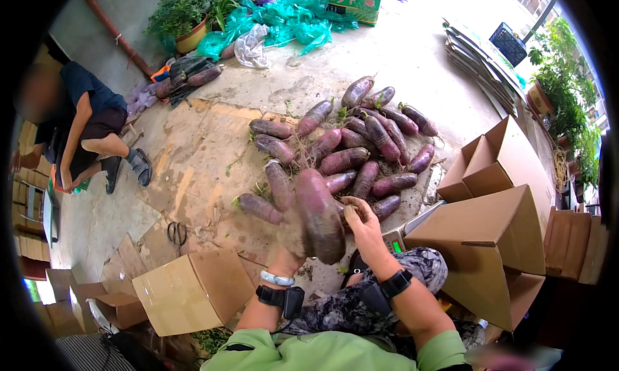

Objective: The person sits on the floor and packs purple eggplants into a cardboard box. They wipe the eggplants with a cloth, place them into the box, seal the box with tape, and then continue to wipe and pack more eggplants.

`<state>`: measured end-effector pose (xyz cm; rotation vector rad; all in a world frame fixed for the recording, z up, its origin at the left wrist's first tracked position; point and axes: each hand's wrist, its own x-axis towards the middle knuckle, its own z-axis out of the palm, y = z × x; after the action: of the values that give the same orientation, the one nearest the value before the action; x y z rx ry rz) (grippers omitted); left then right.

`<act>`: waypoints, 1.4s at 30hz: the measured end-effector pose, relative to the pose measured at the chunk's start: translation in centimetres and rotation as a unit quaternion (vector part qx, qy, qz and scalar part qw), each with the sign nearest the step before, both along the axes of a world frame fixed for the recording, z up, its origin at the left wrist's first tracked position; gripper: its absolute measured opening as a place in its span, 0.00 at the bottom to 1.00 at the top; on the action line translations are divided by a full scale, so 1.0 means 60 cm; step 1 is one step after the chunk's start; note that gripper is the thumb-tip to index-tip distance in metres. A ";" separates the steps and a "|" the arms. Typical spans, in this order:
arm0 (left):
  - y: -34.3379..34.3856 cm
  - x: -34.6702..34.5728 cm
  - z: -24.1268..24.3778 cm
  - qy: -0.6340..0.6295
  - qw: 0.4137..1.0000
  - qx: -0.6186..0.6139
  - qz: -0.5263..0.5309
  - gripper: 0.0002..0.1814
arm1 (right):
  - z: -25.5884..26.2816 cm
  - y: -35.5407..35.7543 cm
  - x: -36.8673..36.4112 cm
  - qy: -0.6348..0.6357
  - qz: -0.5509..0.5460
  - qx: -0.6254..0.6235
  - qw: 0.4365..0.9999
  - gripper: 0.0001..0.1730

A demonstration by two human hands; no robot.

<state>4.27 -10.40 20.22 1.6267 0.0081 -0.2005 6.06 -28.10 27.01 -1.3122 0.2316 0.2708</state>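
Note:
A large purple radish point(319, 216), blurred by motion, is held up in front of me in my left hand point(291, 243). That hand is partly blurred too, and the radish hides some of its fingers. Close to the radish's right side is my right hand point(363, 223), fingers bent and apart, with nothing seen in its grasp. Beneath and beyond both hands lies a loose pile of purple radishes point(344, 160) on the ground, some with green stem ends and thin roots.
A digital scale point(395, 240) sits by my right knee, beside open cardboard boxes point(474, 216). Another carton point(193, 293) stands at my left, near black-handled scissors point(177, 233). A person point(99, 114) crouches at far left. Green plastic bags point(275, 20) lie at the back.

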 end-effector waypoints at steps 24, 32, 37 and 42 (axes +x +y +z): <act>-0.001 -0.005 0.137 -0.044 0.981 0.146 -0.120 0.18 | 0.002 -0.016 0.006 0.158 0.041 0.151 0.975 0.33; 0.069 -0.060 0.058 0.326 0.942 -0.045 -0.066 0.19 | 0.024 -0.045 0.028 0.097 -0.073 0.281 0.952 0.22; 0.036 -0.054 0.092 0.233 0.970 -0.043 -0.054 0.15 | 0.007 -0.045 0.018 0.087 -0.103 0.257 0.957 0.24; 0.026 -0.059 0.108 0.132 0.982 -0.126 -0.044 0.17 | 0.009 -0.013 0.014 0.032 -0.097 0.238 0.966 0.31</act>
<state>0.73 -8.87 26.71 1.3405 0.1088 -0.4663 6.88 -28.88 27.56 -0.7989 0.3249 0.1874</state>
